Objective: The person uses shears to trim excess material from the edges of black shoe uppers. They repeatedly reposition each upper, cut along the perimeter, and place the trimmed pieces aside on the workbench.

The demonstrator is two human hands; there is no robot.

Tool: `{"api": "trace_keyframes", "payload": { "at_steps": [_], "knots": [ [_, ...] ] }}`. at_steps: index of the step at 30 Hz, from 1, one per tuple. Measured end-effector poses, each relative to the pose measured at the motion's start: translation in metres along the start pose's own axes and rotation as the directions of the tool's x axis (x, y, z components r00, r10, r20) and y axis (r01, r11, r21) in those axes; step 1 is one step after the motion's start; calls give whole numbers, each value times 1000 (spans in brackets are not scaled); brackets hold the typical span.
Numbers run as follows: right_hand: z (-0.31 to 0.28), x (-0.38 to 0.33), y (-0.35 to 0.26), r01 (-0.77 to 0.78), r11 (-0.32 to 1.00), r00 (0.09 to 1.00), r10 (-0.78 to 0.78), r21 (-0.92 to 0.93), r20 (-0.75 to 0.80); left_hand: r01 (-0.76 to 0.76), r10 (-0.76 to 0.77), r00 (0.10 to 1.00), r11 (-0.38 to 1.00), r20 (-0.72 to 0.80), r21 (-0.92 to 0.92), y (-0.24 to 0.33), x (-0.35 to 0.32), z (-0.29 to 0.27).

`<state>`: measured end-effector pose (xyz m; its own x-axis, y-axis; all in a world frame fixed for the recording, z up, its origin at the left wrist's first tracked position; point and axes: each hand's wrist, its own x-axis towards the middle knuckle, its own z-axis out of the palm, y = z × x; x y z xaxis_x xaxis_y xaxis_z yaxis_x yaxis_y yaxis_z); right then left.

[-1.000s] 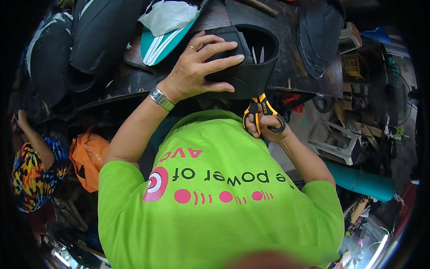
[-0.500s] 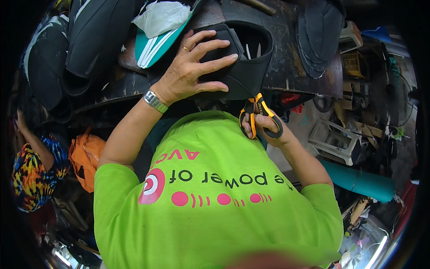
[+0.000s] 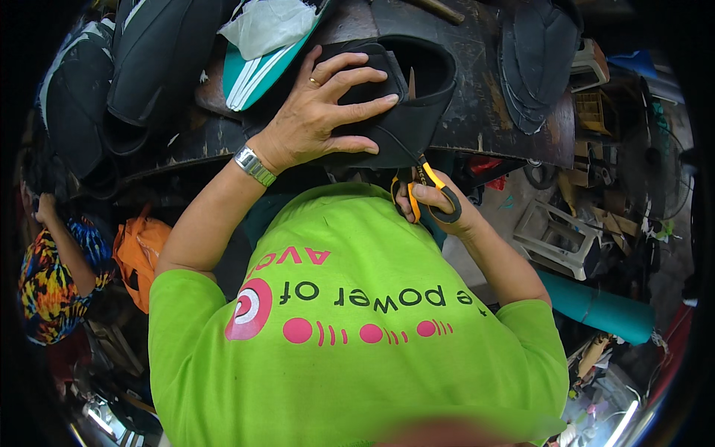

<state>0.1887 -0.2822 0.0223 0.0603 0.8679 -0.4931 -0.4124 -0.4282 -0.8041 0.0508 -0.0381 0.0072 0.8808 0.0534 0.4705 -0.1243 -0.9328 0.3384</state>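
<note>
My left hand lies with spread fingers on a black padded fabric piece at the table's front edge, pressing it down. This piece curves up into a hollow, cuff-like opening on its right side. In my right hand, just below the edge, I grip scissors with orange and black handles. Their blades pass under or into the black piece, and a pointed tip shows inside the opening. The middle of the blades is hidden by the fabric. Left of my fingers is a teal piece with white stripes.
More black padded pieces lie at the left, and a stack of flat black pieces at the right of the dark worktable. A pale plastic stool and a teal roll are on the floor. Another person's arm shows far left.
My right hand has shifted slightly left with the scissors. Two blade tips stood apart in the opening before; now a single tip shows. My left hand has stayed nearly in place.
</note>
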Motion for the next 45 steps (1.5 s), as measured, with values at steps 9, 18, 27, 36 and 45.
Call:
{"api": "trace_keyframes", "payload": {
  "at_steps": [9,18,27,36,45],
  "knots": [
    [-5,5,0,-28,997,998,25,-68,-51,20,-20,1000,999,-13,-26,2,3,-1],
    [-3,4,-3,-67,997,994,63,-45,-88,24,-26,999,999,46,26,2,4,0],
    [-4,0,-5,-52,999,994,51,-10,-94,18,-17,999,1000,52,-19,1,3,0],
    [-10,-2,-1,-70,994,986,56,-81,-157,34,-30,996,998,87,-52,1,2,0],
    [-11,-5,-1,-82,990,983,61,-118,-173,35,-27,996,995,91,-88,0,1,-1]
  ]
}}
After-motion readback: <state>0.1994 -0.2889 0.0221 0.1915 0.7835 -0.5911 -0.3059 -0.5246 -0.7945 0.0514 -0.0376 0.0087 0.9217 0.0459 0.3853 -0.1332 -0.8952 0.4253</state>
